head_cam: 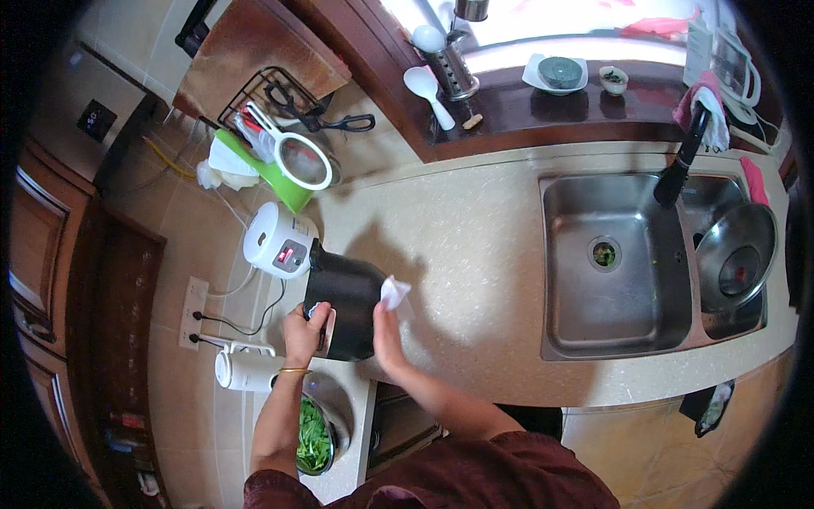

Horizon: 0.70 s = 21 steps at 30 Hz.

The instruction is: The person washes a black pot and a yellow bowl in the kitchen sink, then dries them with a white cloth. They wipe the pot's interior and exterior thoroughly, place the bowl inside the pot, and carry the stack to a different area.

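Above the counter's left part, my left hand (pixel 308 331) grips a black, rounded kitchen vessel or appliance (pixel 346 292) near a light-edged fitting on its side. Its exact kind is not clear. My right hand (pixel 386 337) is laid along the opposite side of the black body, with a crumpled white tissue or thin cloth (pixel 395 292) at its fingers. A small white cooker (pixel 280 240) with a lit display stands just beyond the black body. Close to my left wrist is a white electric kettle (pixel 251 369). The black body's underside and interior are hidden.
A bowl of leafy greens (pixel 315 436) stands by my left forearm. The double steel sink (pixel 617 299) is at right, with a wide metal bowl or lid (pixel 738 257) and black faucet (pixel 680 165). Plugs with cords fill a wall socket (pixel 193 313). A white-rimmed strainer (pixel 304 162) hangs at upper left.
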Tool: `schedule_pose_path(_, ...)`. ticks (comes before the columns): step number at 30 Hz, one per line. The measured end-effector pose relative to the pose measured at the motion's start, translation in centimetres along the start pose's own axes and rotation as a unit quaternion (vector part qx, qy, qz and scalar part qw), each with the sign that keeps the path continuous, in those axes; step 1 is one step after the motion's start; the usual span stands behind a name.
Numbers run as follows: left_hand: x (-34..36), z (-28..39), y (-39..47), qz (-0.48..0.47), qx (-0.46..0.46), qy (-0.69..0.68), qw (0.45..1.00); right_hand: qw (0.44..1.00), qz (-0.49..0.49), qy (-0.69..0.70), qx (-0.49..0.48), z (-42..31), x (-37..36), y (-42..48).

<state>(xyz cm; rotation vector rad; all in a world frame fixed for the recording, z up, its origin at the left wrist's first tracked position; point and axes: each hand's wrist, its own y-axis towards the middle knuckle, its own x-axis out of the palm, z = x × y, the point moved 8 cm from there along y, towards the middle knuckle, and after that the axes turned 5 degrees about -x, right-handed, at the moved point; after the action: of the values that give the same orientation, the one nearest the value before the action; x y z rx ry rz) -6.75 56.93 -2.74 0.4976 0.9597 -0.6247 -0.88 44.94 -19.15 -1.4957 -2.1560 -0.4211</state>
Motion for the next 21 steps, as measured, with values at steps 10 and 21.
schedule_pose_path(10,-4.9,-2.6,-1.8,0.005,-0.143,-0.319,0.937,0.955,-0.085,0.207,0.193,3.7,2.8,2.6)
schedule_pose_path(21,-7.5,-5.1,-2.7,0.090,-0.181,-0.359,0.911,0.986,-0.144,-0.012,-0.077,-7.4,4.7,-8.8)
